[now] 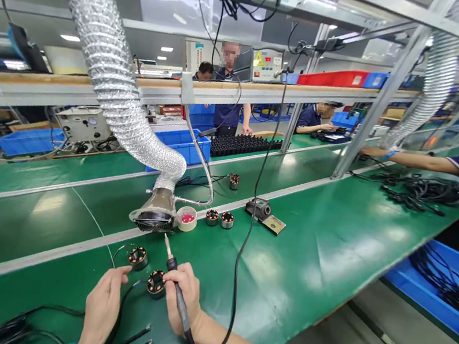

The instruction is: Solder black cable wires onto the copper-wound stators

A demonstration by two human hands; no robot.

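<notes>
My right hand [182, 298] grips a soldering iron [178, 291] like a pen, its tip raised toward the fume hood. Beside my right fingers lies a motor stator [156, 283] with copper windings and a black cable [121, 309] running from it. A second stator [138, 258], with thin wires, sits just beyond my left hand [105, 299]. The left fingers are drawn together close to that stator; anything pinched between them is hidden. More black cables [131, 340] with stripped ends lie at the front, by my left wrist.
A fume hood [156, 212] on a silver duct [110, 70] hangs over the green bench [284, 263]. Nearby stand a round tub [186, 219], two stators [219, 218] and an iron stand [265, 215]. The iron's cord [249, 228] hangs down. A co-worker's arm [420, 161] reaches over cables at right.
</notes>
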